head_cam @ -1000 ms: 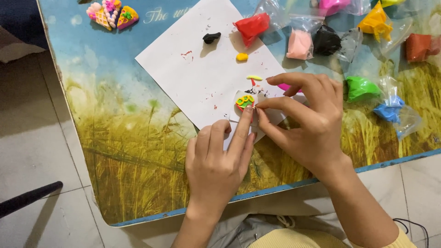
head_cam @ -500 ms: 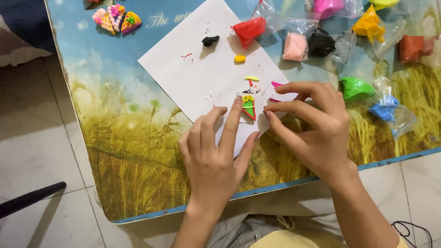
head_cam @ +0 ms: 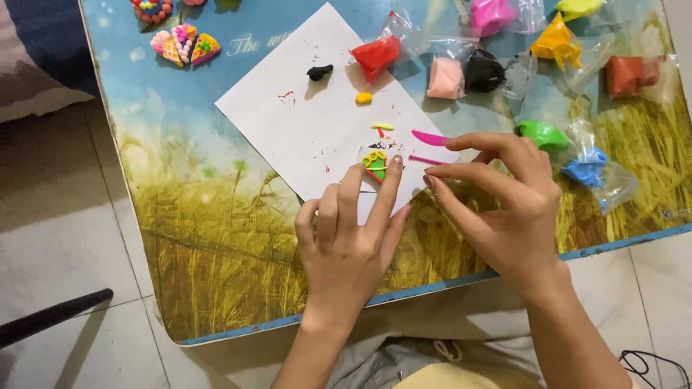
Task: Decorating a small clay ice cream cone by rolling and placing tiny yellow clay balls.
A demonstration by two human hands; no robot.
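Observation:
A small multicoloured clay figure (head_cam: 375,164) with green, yellow and red parts lies on a white paper sheet (head_cam: 303,122). My left hand (head_cam: 349,241) rests flat on the paper's near corner, and its index and middle fingertips touch the figure's side. My right hand (head_cam: 508,205) hovers just right of the figure with fingers apart and nothing in it. Its fingertips are close to a thin pink stick (head_cam: 425,160). A pink plastic knife (head_cam: 430,137) lies just beyond, at the paper's right edge.
Black (head_cam: 319,71) and yellow (head_cam: 364,97) clay bits lie on the paper. Bags of red (head_cam: 376,54), pink (head_cam: 445,77), black (head_cam: 483,72), green (head_cam: 542,135) and blue (head_cam: 585,169) clay line the table's (head_cam: 216,238) far right. Finished clay pieces (head_cam: 184,45) sit far left.
My right hand has let go of the clay figure and drawn back to the right. My left fingers stay at the figure.

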